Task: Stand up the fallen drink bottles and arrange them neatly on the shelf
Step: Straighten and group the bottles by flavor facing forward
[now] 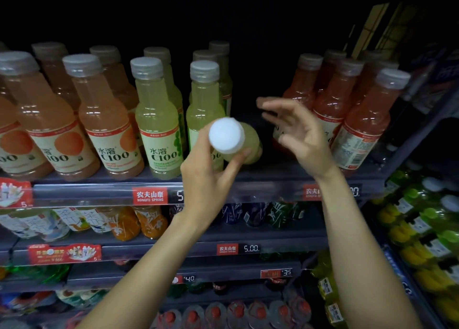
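The shelf (111, 177) is packed with upright orange, green and red drinks. In the gap between green and red rows, the left hand (206, 177) grips a tipped green bottle (238, 140), cap toward the camera. Right hand (298, 135) hovers just right of it, fingers spread, holding nothing

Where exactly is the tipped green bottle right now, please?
Centre of the head view: the tipped green bottle is held by the left hand, cap toward the camera, in the gap between upright green bottles and red bottles.
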### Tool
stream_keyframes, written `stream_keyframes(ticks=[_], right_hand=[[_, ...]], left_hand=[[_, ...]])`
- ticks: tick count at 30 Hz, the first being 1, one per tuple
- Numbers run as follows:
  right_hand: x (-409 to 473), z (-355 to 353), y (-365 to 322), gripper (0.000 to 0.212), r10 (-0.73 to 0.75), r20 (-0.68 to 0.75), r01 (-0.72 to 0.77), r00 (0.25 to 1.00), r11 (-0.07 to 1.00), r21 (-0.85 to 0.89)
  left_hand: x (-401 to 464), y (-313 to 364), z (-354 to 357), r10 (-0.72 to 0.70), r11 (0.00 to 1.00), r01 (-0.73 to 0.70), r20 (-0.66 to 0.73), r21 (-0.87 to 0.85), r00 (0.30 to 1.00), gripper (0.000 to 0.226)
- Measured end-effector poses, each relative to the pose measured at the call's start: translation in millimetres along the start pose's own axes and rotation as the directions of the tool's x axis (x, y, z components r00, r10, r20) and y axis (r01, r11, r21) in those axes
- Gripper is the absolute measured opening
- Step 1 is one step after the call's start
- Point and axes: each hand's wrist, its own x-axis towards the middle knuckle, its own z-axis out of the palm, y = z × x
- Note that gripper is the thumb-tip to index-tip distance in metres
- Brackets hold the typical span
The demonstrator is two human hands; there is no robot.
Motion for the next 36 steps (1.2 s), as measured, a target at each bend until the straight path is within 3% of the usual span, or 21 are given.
stream_keyframes(ticks=[2, 4, 6, 12, 17, 21, 25, 30, 36], right_hand=[[25.3, -3.6, 5.7, 0.053, -0.054, -0.114, 0.026, 0.992, 0.972, -0.233], [53.0, 1.5, 16.0, 0.049, -0.132, -0.138, 0.052, 0.982, 0.881, -0.471], [81.4, 12.6, 21.4, 0.052, -0.084, -0.142, -0.022, 0.986, 0.782, -0.622], [132.5, 25.3, 35.7, 0.073, 0.183, -0.064, -0.164, 0.981, 0.609, -0.776], [126.7, 20.1, 40.4, 0.063, 0.115, -0.127, -0.171, 0.985, 0.633, -0.755], [105.9, 23.9, 41.3, 0.06, 0.051, -0.346, -0.213, 0.937, 0.869, -0.448], [93.9, 33.3, 38.9, 0.063, 0.068, -0.491, -0.229, 0.869, 0.934, -0.275], [92.8, 28.1, 27.9, 0.073, 0.096, -0.523, -0.302, 0.847, 0.897, -0.324], [100.0, 3.8, 24.2, 0.026, 0.289, -0.313, -0.398, 0.905, 0.835, -0.38]], left_hand=[[-0.7, -1.6, -6.5, 0.016, 0.999, -0.015, -0.011, 0.042, 1.0, 0.055], [0.8, 0.4, -10.6, 0.03, 0.996, -0.029, -0.012, 0.08, 0.999, 0.053], [3.4, 3.0, -13.6, 0.039, 0.992, -0.037, -0.017, 0.118, 0.999, 0.051], [6.4, 8.6, -15.9, 0.021, 0.99, -0.018, -0.016, 0.139, 1.0, 0.048], [6.6, 6.3, -13.9, 0.032, 0.986, -0.027, -0.027, 0.162, 0.999, 0.052], [7.8, 6.2, -13.4, 0.019, 0.986, -0.015, -0.023, 0.164, 1.0, 0.055], [8.9, 6.1, -12.0, 0.006, 0.985, -0.004, -0.012, 0.171, 1.0, 0.058], [12.8, 6.3, -10.2, -0.008, 0.983, 0.012, -0.021, 0.182, 1.0, 0.067], [17.5, 8.2, -10.2, -0.008, 0.984, 0.009, -0.004, 0.176, 1.0, 0.078]])
